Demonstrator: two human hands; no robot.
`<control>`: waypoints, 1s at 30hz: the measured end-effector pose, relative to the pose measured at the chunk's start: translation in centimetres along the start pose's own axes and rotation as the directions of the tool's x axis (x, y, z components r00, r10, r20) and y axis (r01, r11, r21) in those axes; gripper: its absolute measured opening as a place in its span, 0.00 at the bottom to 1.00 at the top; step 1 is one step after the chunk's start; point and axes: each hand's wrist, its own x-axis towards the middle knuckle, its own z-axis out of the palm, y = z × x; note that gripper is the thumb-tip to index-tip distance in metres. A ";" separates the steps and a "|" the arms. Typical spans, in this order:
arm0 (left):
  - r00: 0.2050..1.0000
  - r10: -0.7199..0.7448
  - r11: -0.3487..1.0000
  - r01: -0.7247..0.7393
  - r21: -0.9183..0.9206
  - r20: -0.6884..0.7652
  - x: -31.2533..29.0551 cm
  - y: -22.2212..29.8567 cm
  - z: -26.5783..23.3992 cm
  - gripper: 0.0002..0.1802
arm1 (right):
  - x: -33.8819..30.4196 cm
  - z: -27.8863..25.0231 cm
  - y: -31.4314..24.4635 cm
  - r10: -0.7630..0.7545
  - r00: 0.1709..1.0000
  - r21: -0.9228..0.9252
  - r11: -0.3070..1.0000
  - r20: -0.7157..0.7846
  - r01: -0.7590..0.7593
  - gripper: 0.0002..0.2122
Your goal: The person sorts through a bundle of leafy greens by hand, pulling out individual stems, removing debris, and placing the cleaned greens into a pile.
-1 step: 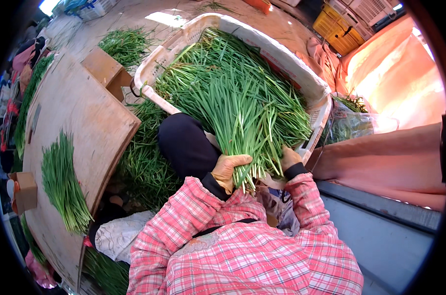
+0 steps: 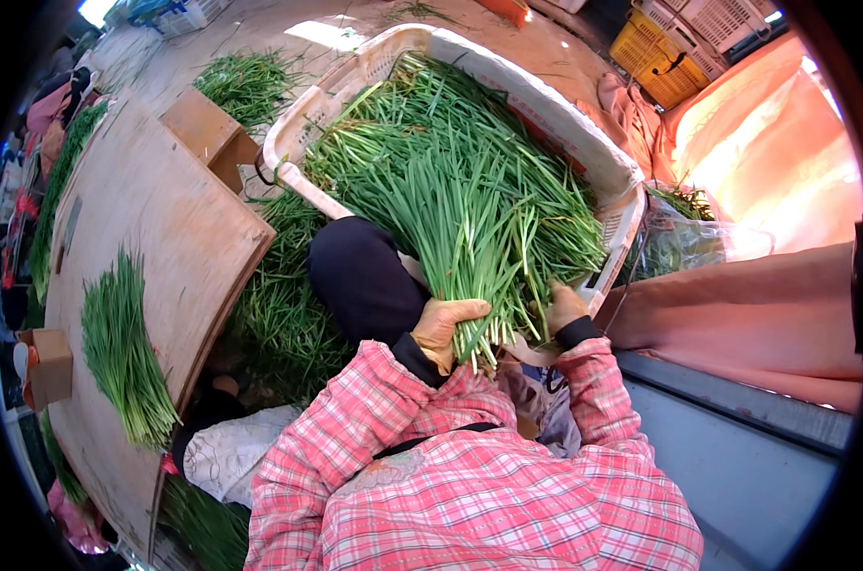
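Observation:
My left hand (image 2: 440,333), in a tan glove, is closed round the stem ends of a thick bunch of garlic chives (image 2: 465,243), thumb laid across the top. The pale cut ends point toward my body and the green leaves fan away over the crate. Just right of the bunch, my right hand (image 2: 566,308) has its fingers bent in at some stems on that side; its fingertips are partly hidden. Beneath the leaves, a large white plastic crate (image 2: 303,187) holds a heap of loose garlic chives (image 2: 431,105).
On my left, a wooden board (image 2: 165,205) bears a sorted bunch of chives (image 2: 122,352) and a small cardboard box (image 2: 46,366). More greens (image 2: 288,314) lie between board and crate. A clear plastic bag (image 2: 684,238) and an orange sheet (image 2: 736,305) flank the right. Yellow crates (image 2: 655,57) stand behind.

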 end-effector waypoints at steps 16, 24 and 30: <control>0.972 0.194 0.926 -0.137 0.352 -0.134 0.8 -1.7 -0.2 0.18 | 3.0 -4.2 -12.9 -0.124 0.992 0.209 0.969 -0.030 0.128 0.14; 0.989 -0.011 0.987 0.035 0.160 -0.149 0.3 -0.7 -0.6 0.12 | 4.0 -8.2 -5.0 0.135 0.928 0.757 0.624 -0.348 0.193 0.08; 0.991 -0.070 0.994 0.079 0.076 -0.115 1.1 -0.8 -1.0 0.11 | 1.3 -2.6 -2.6 -0.075 0.997 0.514 0.854 -0.035 0.082 0.10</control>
